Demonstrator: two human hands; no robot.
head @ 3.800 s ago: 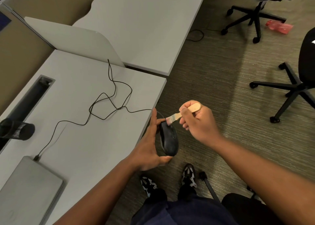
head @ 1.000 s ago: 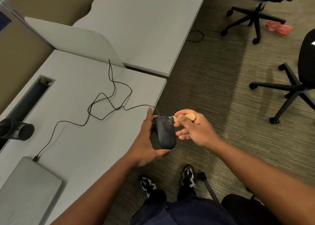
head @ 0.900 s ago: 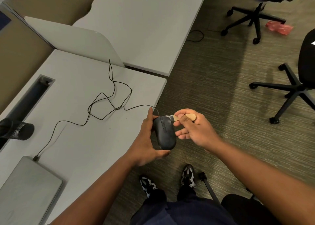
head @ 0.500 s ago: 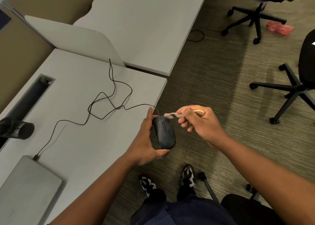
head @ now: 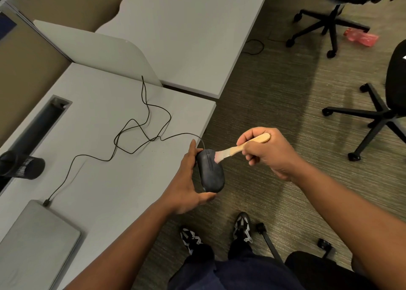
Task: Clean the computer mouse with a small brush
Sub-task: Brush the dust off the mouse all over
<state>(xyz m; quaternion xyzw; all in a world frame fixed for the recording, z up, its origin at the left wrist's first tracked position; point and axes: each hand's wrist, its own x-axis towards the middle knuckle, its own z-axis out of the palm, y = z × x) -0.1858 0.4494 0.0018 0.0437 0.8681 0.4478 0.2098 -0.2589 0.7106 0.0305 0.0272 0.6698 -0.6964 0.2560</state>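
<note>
Nearest you, at 6 o'clock, your knees in dark trousers (head: 232,272) and your two patterned shoes (head: 241,227) stand on the ribbed carpet (head: 263,105). Just above them your left hand (head: 186,180) grasps the black computer mouse (head: 211,171), thumb curled under its rear end and fingers running up its left side, so the mouse is held in the air just off the right edge of the grey desk (head: 105,175), top face turned towards you. At 3 o'clock from the mouse your right hand (head: 268,153) is clenched round the wooden handle of the small brush (head: 239,147); the pale bristles touch the mouse's upper right part, beside the scroll wheel.

At 8 o'clock a closed grey laptop (head: 37,243) lies on the desk's near corner. The mouse's black cable (head: 131,136) leaves the front of the mouse, loops across the desk and ends at a plug at the laptop's far edge. At 9 o'clock a dark cup (head: 22,164) lies on its side near a cable slot (head: 39,123).

Farther off, at 11 to 12 o'clock, a white divider panel (head: 92,50) stands between your desk and a second desk (head: 189,30). At 1 to 3 o'clock are two black office chairs (head: 334,17), with a pink wrapper (head: 360,37) on the floor between them
</note>
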